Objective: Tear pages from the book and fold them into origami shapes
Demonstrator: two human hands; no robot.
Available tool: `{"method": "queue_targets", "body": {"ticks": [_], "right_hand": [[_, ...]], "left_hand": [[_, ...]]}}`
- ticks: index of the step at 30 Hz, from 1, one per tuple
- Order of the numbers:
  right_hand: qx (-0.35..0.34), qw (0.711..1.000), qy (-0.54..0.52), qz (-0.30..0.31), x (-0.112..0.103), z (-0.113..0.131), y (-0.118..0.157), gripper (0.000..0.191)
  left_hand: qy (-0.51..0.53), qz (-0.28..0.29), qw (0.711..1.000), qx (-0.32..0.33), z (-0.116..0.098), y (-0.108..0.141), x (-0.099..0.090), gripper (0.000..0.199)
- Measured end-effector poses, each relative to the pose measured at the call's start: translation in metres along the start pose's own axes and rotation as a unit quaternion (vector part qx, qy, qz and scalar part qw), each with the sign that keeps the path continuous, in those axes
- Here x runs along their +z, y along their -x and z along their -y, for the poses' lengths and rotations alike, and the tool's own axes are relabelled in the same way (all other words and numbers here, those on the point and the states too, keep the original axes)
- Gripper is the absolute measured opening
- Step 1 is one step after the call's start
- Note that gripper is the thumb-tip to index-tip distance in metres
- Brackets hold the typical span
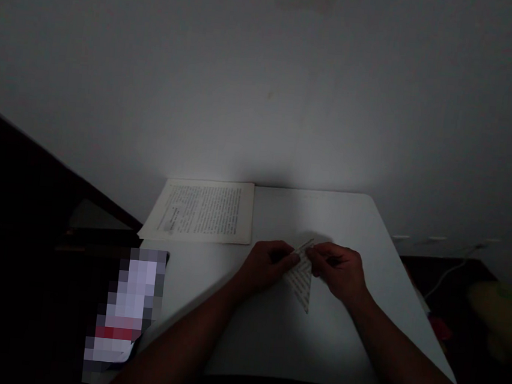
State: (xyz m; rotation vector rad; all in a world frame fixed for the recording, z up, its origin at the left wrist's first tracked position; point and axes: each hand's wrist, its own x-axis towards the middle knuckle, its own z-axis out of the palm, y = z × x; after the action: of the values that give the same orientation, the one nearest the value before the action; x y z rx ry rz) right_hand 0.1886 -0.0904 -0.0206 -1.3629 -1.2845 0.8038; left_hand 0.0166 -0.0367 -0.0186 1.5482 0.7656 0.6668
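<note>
Between my two hands is a small piece of printed paper (302,279), folded into a narrow pointed shape with its tip toward me. My left hand (271,261) pinches its upper left edge between thumb and fingers. On the other side, my right hand (337,266) grips the upper right edge near the top point. Lines of print run slantwise across the folded faces. The paper is held just over the white table (286,346); whether its lower tip touches the surface I cannot tell. Some fingertips are hidden behind the paper.
A stack of printed sheets (206,211) lies at the table's back left corner. A phone-like device with a blurred-out screen (130,300) is at the left edge. The wall (265,96) rises behind the table. A pale cable (450,271) hangs at the right, in dim light.
</note>
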Motion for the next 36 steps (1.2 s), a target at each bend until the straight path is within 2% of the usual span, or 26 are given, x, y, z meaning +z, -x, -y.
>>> {"method": "queue_targets", "body": {"ticks": [5, 10, 14, 20, 23, 26, 32, 36], "right_hand": [[0.015, 0.999, -0.019, 0.035, 0.0008, -0.0013, -0.0001, 0.019], [0.005, 0.999, -0.027, -0.015, 0.0002, -0.0018, 0.0002, 0.019], [-0.007, 0.999, -0.015, -0.032, -0.0002, 0.0000, 0.0011, 0.017], [0.017, 0.997, -0.063, -0.030, -0.0003, 0.0002, -0.0033, 0.015], [0.024, 0.997, -0.062, -0.026, -0.0003, -0.0001, -0.0035, 0.016], [0.028, 0.998, -0.050, -0.014, 0.0005, -0.0004, -0.0023, 0.018], [0.039, 0.997, -0.063, 0.031, 0.0019, -0.0038, -0.0021, 0.020], [0.037, 0.998, -0.042, 0.026, 0.0017, -0.0043, -0.0025, 0.019]], "left_hand": [[-0.009, -0.019, 1.000, 0.010, 0.0003, -0.0005, -0.0008, 0.027], [-0.025, 0.020, 0.999, 0.031, -0.0020, 0.0019, -0.0015, 0.025], [-0.015, 0.024, 0.999, 0.036, -0.0059, 0.0011, -0.0007, 0.023], [0.006, -0.011, 1.000, 0.011, -0.0065, 0.0002, 0.0014, 0.023], [-0.023, -0.006, 1.000, 0.003, -0.0060, -0.0009, -0.0007, 0.022], [-0.049, 0.006, 0.999, 0.015, -0.0069, -0.0022, -0.0039, 0.020], [-0.046, -0.046, 0.997, 0.028, -0.0078, -0.0019, -0.0025, 0.018], [-0.052, -0.050, 0.996, 0.045, -0.0090, -0.0014, -0.0002, 0.019]]}}
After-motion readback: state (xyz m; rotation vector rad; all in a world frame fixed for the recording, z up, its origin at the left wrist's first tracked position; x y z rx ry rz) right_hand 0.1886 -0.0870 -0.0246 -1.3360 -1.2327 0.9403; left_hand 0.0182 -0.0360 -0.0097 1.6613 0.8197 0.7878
